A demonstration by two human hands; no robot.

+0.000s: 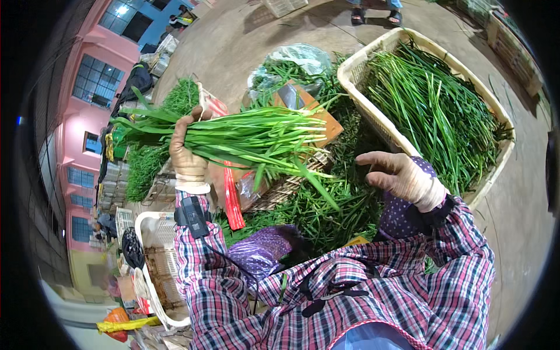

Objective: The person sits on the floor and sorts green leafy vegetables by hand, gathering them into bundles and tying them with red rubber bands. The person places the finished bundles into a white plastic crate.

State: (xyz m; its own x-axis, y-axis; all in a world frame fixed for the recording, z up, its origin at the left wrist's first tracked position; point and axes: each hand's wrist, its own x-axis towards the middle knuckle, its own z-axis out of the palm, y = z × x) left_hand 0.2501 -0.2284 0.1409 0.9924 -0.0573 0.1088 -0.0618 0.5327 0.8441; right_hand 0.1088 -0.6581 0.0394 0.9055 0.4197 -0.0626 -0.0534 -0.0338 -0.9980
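Observation:
My left hand [187, 151] is closed around a bunch of long green leafy stalks, like garlic chives [253, 133], held sideways with the pale cut ends to the right. My right hand [393, 173] holds nothing, its thumb and fingers apart, between the bunch and a cream plastic crate [492, 103]. That crate is heaped with more green stalks [433, 113]. Beneath the bunch are an orange-brown board [330, 124] and a wicker basket edge [280, 194]. Red plastic strips [233, 197] hang beside it. Loose greens [337, 214] lie piled before me.
A clear plastic bag [302, 59] with greens lies beyond the board. Feathery green bunches [146, 173] are stacked at left, near a white plastic crate [164, 262]. A person's sandalled feet [376, 16] are at the top. Another crate [514, 52] stands far right.

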